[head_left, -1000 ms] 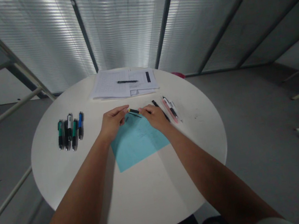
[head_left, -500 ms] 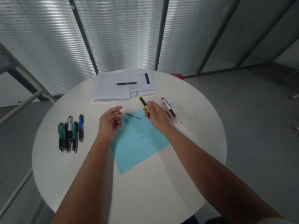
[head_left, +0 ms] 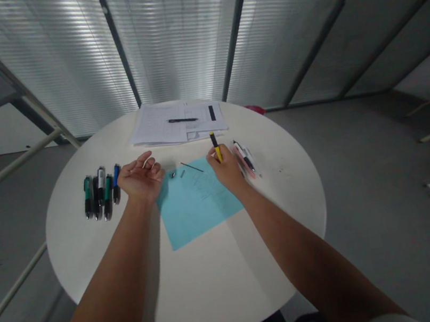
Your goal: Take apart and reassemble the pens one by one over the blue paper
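My right hand (head_left: 227, 169) is closed around a yellow and black pen barrel (head_left: 216, 147), its black end pointing up and away. Palm turned up, my left hand (head_left: 142, 177) rests with loosely curled, parted fingers and nothing in them. It lies at the far left corner of a light blue sheet (head_left: 197, 206). On that sheet's far part are a thin dark refill (head_left: 191, 167), a small shiny pen tip (head_left: 172, 175) and a tiny spring-like piece (head_left: 182, 174). Faint marks show on the sheet.
Several green, black, white and blue pens (head_left: 101, 191) lie at the left of the round white table (head_left: 202, 292). Right of my right hand are pink and black-and-white pen parts (head_left: 244, 156). Papers (head_left: 161, 126) with a black pen (head_left: 182, 119) lie at the back.
My left hand has moved left and turned palm up, uncovering the small pieces on the sheet. My right hand has shifted slightly right, the yellow barrel now more upright.
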The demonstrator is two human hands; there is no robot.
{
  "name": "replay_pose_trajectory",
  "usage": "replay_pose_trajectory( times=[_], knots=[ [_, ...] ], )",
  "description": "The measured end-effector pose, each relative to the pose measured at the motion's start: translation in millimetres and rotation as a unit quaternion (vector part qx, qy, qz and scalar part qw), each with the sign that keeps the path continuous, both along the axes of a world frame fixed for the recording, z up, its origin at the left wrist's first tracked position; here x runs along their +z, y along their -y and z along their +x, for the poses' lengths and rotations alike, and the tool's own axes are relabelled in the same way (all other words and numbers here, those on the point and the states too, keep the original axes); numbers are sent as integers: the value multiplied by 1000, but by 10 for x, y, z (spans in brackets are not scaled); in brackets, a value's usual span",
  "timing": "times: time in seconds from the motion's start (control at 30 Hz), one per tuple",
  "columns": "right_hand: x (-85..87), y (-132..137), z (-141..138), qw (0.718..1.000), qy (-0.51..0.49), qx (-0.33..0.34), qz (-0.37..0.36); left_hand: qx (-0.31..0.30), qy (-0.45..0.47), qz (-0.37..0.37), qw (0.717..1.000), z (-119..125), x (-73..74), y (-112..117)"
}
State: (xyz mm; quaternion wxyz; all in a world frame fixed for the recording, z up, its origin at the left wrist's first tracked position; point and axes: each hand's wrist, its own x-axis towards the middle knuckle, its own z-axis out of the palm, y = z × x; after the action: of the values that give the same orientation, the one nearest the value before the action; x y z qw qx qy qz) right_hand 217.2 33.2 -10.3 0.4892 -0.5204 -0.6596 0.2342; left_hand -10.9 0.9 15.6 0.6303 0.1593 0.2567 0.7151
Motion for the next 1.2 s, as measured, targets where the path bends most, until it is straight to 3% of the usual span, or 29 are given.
replay_pose_trajectory(
  times=[0.2,0.47,0.6,0.73,0.9,1.03,1.2],
  knots=[
    [21,36,-39,970,242,21,5,0,-22,-14,1000,10,2,3],
    [-2,40,-40,943,330,43,-16,-20,-41,-19,999,27,1,2],
    [-45,4,-26,954,299,33,-3,-21,-44,-25,999,12,-11,-24],
    [-50,-25,-21,981,193,15,25,-21,-84,-37,996,56,16,-39],
    [-16,4,-46,994,80,57,51,-119,-182,-36,975,182,33,-5],
    [15,47,-65,993,65,88,45,-201,-226,-10,953,236,5,26],
    [54,69,-72,987,75,133,46,-210,-261,2,942,276,-43,32]
  ],
)
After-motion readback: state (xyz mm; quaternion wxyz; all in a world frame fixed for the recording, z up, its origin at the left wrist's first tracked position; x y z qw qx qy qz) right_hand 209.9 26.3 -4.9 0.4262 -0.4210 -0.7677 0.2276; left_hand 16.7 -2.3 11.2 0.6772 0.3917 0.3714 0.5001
